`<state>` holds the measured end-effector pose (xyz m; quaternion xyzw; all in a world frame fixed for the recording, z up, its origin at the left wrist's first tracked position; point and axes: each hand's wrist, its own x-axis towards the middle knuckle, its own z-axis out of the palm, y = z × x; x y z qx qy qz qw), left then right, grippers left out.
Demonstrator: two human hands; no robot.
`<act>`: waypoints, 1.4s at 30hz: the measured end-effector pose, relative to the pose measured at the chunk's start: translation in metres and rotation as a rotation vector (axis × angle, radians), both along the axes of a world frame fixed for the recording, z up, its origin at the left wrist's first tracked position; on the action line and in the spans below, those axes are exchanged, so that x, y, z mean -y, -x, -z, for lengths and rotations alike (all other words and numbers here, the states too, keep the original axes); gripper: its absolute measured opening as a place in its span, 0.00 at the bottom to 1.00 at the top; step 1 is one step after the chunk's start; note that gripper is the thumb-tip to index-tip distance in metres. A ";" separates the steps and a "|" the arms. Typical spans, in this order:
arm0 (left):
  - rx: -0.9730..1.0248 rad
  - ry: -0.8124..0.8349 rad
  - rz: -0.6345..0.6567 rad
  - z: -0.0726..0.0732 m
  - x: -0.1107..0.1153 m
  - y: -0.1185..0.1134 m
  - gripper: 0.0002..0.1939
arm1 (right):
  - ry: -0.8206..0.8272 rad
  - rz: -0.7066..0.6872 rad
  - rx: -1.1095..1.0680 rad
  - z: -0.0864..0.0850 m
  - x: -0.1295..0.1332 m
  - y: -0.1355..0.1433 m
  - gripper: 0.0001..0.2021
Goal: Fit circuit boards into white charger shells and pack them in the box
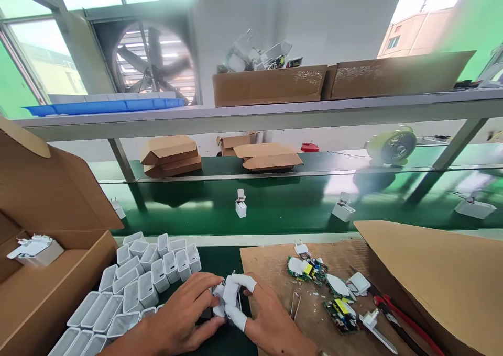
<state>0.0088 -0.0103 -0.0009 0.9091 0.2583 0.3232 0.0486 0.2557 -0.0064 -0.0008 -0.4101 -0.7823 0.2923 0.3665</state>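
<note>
At the left edge of the surface (214,254) I see an open cardboard box (35,186) with a white case (43,251) inside. Beside it, white open-topped cases (147,290) stand in rows, running from the near left corner toward the far edge. Then comes the left hand (192,309), fingers and thumb pinched on a small white piece (218,299) near the middle of the surface's near edge. The right hand (267,314), thumb and forefinger wrapped in white, closes on the piece from the other side. Further right, a cardboard sheet (271,262) carries tweezers (296,306) just beside that hand, then circuit boards (341,315), then red-handled pliers (408,322) toward the near right corner.
</note>
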 end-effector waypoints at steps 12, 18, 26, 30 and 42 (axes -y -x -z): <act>-0.187 0.228 -0.062 -0.025 0.001 -0.007 0.09 | -0.031 -0.095 0.124 -0.009 -0.001 -0.006 0.21; -0.169 0.197 -0.059 -0.023 0.000 -0.006 0.07 | 0.103 -0.021 0.050 -0.003 0.002 -0.010 0.19; 0.011 0.051 -0.020 -0.001 -0.005 0.002 0.09 | 0.255 -0.051 -0.186 -0.001 -0.009 -0.003 0.19; 0.073 0.117 -0.115 0.004 -0.005 -0.004 0.12 | 0.017 -0.185 -0.149 0.004 -0.010 -0.013 0.13; -0.212 0.491 -0.216 -0.047 0.003 0.007 0.21 | -0.081 -0.343 0.208 -0.005 -0.008 -0.027 0.21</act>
